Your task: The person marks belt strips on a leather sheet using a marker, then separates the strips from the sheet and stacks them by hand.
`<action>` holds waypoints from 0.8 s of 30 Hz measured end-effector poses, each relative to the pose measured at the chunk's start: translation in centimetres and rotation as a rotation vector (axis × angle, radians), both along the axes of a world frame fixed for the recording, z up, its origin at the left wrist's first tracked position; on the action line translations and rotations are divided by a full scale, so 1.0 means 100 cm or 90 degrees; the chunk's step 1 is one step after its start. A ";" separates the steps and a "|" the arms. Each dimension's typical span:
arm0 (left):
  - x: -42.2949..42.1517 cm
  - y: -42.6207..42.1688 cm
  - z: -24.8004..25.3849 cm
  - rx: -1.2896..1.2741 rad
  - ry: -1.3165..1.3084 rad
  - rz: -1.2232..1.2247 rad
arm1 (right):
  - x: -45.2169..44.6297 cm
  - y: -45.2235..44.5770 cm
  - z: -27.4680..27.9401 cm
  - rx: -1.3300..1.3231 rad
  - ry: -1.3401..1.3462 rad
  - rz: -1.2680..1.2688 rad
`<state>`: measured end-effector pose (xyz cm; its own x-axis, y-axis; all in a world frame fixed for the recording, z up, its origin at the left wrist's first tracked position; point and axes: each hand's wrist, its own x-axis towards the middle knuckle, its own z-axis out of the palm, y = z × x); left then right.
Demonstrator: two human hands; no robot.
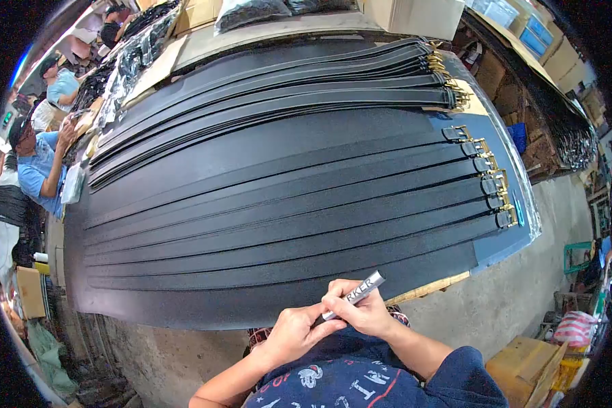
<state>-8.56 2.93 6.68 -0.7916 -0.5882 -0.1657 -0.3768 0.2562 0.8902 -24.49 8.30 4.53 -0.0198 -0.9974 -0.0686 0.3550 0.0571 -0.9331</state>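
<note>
In front of my body, over the near table edge, both hands meet at a silver marker [362, 289] with dark lettering. My right hand [360, 313] is closed round its barrel, the blunt end pointing up and right. Closed at the marker's lower, dark end is my left hand [299, 333]; its fingers hide the tip or cap. Beyond my hands, several black belts [285, 216] lie side by side on the dark table covering. Their gold-coloured buckles [502, 183] line up at the right. Farther back is a thicker group of black belts [272, 102] with buckles at the right.
The table [183, 309] reaches far to the left, where a person in a blue shirt [41, 163] works beside it. Other people are behind. Cardboard boxes [415, 17] stand at the far edge. A cardboard box [523, 367] is on the floor at the lower right.
</note>
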 end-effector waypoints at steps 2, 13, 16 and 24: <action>-0.004 0.000 0.004 0.027 -0.009 0.000 | -0.008 -0.004 0.005 0.002 0.021 0.022; 0.006 -0.017 0.035 0.061 -0.020 -0.037 | -0.008 -0.017 0.038 -0.050 0.047 0.048; 0.010 -0.014 0.037 -0.005 0.008 -0.043 | -0.008 -0.016 0.044 -0.092 0.099 0.045; 0.044 -0.010 0.025 0.006 -0.091 0.007 | -0.068 -0.028 0.065 -0.120 -0.311 -0.349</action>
